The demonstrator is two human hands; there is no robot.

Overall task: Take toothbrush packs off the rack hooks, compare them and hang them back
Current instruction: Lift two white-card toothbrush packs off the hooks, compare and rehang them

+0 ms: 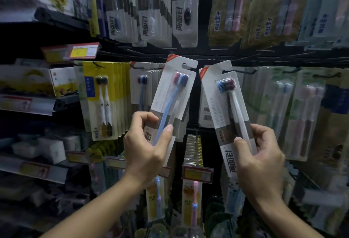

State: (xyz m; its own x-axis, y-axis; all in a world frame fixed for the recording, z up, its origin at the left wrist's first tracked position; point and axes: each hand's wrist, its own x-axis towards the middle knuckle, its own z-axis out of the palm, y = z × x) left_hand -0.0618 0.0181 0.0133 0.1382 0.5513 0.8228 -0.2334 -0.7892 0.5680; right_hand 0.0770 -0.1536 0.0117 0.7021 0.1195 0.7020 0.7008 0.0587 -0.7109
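left hand [145, 143] grips blue-brush pack [172, 103] low, face up | right hand [261, 154] grips dark-brush pack [229, 113] likewise | side by side, apart, near rack hooks [245, 71], likely for comparing

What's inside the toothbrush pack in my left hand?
The pack in the left hand holds two toothbrushes: a blue one in front and a pink-headed one beside it. The thumb covers their lower handles.

Dark open gap [196, 94] between crowded hanging packs [149, 86], hooks [243, 71] seemingly protruding.
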